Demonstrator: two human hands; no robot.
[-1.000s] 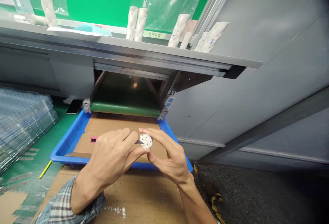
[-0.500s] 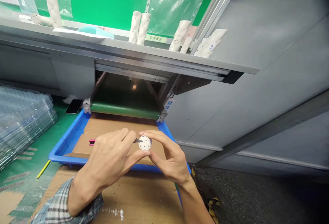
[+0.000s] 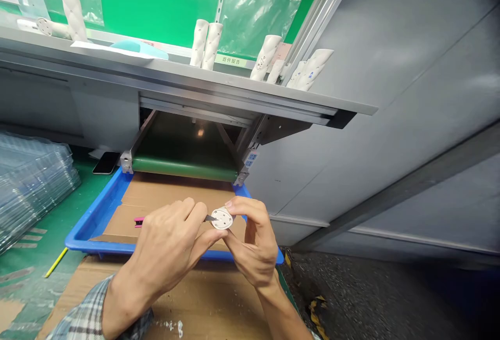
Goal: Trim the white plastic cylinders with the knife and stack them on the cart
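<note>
My right hand (image 3: 250, 241) pinches a small round white plastic part (image 3: 222, 218) by its rim, its holed face turned up toward me. My left hand (image 3: 172, 243) is closed round a small knife with a pink handle end (image 3: 138, 221); its dark blade tip (image 3: 210, 218) touches the left edge of the part. Both hands hover above the near rim of a blue tray (image 3: 97, 215) lined with brown cardboard.
A green conveyor belt (image 3: 183, 169) ends just behind the tray, under a grey shelf (image 3: 219, 87) carrying several white moulded handles. Clear plastic trays (image 3: 31, 178) are stacked at the left, a phone (image 3: 104, 163) lies beside the belt, and a cardboard sheet (image 3: 211, 303) lies under my wrists.
My right hand's fingers have curled in and shifted on the part, turning it slightly. The blade tip stays at the part's edge. The view has drifted a little.
</note>
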